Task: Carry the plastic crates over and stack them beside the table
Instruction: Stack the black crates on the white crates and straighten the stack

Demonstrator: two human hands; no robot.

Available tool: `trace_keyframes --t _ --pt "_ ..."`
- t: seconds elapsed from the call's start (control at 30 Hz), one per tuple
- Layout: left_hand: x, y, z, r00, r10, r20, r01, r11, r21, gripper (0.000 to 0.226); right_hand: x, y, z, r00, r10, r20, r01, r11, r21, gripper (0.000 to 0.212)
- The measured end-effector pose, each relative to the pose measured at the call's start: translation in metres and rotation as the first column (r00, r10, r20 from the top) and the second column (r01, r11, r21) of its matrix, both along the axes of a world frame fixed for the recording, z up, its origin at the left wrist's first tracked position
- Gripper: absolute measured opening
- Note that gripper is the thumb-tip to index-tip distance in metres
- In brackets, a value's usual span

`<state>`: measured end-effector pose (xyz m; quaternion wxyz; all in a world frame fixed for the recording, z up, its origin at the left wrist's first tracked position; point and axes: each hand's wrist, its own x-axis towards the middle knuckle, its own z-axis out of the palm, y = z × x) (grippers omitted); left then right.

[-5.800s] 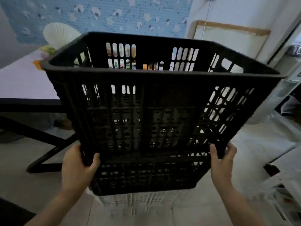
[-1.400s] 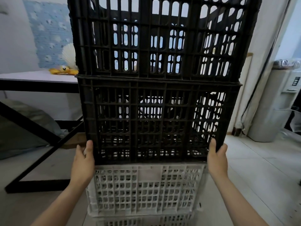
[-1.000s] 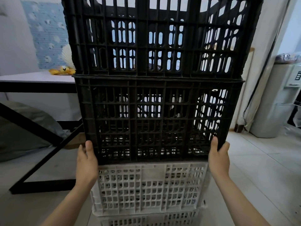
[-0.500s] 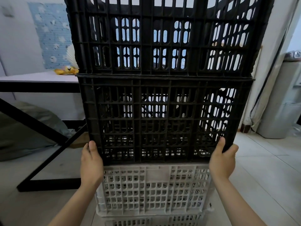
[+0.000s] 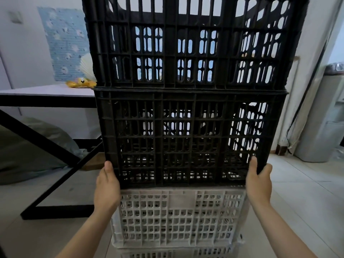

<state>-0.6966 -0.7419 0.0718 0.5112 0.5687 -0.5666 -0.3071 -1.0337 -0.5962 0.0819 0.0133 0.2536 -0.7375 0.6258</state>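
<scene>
Stack is directly ahead of the person, centred between the hands. Left hand (image 5: 107,185) and right hand (image 5: 258,183) are apart. Each is clamped round a bottom corner of the lower black lattice plastic crate (image 5: 186,138), thumbs on its front face, other fingers hidden behind the corners. The crate's long axis runs left to right across the view, and neither hand is nearer.

It sits on a white grid plastic crate (image 5: 178,216), with another white rim showing below. An upper black lattice plastic crate (image 5: 186,43) rests on it, its top out of view.

Judgement: squaring step. Any lift now would carry two crates and be top-heavy.

Surface is a pale tiled floor (image 5: 307,192). A white-topped table with black crossed legs (image 5: 46,92) stands just left of the stack. A grey appliance (image 5: 323,118) is at right by the wall.
</scene>
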Motion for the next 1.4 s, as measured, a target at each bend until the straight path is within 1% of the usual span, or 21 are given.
trace_keyframes --t 0.1,0.23,0.37,0.43,0.47,0.53,0.57,0.6,0.7,0.73,0.8,0.87,0.93,1.03,1.17,1.3,1.4 --pt "0.0 0.002 0.003 0.999 0.013 -0.045 -0.013 1.0 -0.001 0.088 0.005 0.002 0.001 1.0 -0.008 -0.023 0.008 1.0 0.003 0.042" --pt "0.002 0.005 0.004 0.997 0.007 -0.074 -0.005 1.0 0.029 0.084 0.011 0.003 0.001 1.0 -0.027 -0.007 0.027 1.0 -0.011 0.042" --pt "0.003 0.011 0.007 0.997 -0.008 -0.076 0.011 0.999 0.036 0.081 0.011 0.009 0.002 1.0 0.021 0.004 -0.021 1.0 -0.001 0.042" --pt "0.003 0.016 0.011 0.996 -0.014 -0.083 0.018 0.999 0.049 0.068 0.008 0.012 0.001 0.998 0.061 0.01 -0.061 0.998 0.013 0.043" --pt "0.003 0.018 0.013 0.995 -0.014 -0.097 0.021 0.997 0.072 0.056 0.006 0.013 0.001 0.998 0.064 0.005 -0.064 0.998 0.015 0.043" --pt "0.004 0.021 0.017 0.995 -0.002 -0.098 0.011 0.996 0.086 0.047 0.004 0.013 -0.002 0.999 0.044 -0.002 -0.044 0.999 0.019 0.045" --pt "0.004 0.021 0.017 0.996 0.007 -0.086 0.0 0.997 0.081 0.048 0.005 0.013 -0.002 0.999 0.044 0.025 -0.045 0.999 0.023 0.046" --pt "0.004 0.02 0.015 0.997 0.018 -0.079 -0.011 0.997 0.082 0.054 0.007 0.013 -0.003 0.996 0.056 0.065 -0.059 0.998 0.031 0.049" --pt "0.004 0.016 0.011 0.997 0.068 -0.027 -0.065 0.993 0.099 0.088 0.01 0.015 0.001 0.987 0.096 0.125 -0.105 0.993 0.062 0.052" --pt "0.004 0.016 0.01 0.996 0.081 -0.023 -0.078 0.992 0.096 0.092 0.011 0.017 0.004 0.987 0.104 0.123 -0.113 0.991 0.071 0.052" --pt "0.006 0.02 0.008 0.996 0.087 -0.015 -0.085 0.994 0.07 0.085 0.01 0.02 0.007 0.987 0.114 0.11 -0.124 0.988 0.089 0.052" --pt "0.006 0.028 0.006 0.996 0.087 -0.013 -0.087 0.996 0.034 0.07 0.01 0.02 0.006 0.99 0.112 0.09 -0.121 0.987 0.104 0.049" --pt "0.008 0.034 0.004 0.994 0.105 0.012 -0.105 0.994 0.013 0.064 0.011 0.019 0.004 0.994 0.082 0.069 -0.089 0.991 0.101 0.045" --pt "0.011 0.029 0.001 0.992 0.119 0.039 -0.12 0.993 0.014 0.066 0.011 0.015 -0.001 0.998 0.034 0.046 -0.038 0.996 0.083 0.043" --pt "0.007 0.022 0.002 0.986 0.135 0.092 -0.136 0.991 0.0 0.082 0.007 0.008 -0.002 1.0 0.016 0.014 -0.017 0.996 0.091 0.045" --pt "0.005 0.019 0.003 0.983 0.149 0.107 -0.151 0.989 0.009 0.084 0.005 0.003 -0.003 1.0 -0.011 -0.014 0.012 0.993 0.121 0.047" --pt "0.006 0.015 -0.002 0.976 0.171 0.137 -0.171 0.985 -0.011 0.087 0.004 0.001 -0.006 0.999 -0.039 -0.027 0.042 0.993 0.111 0.048"
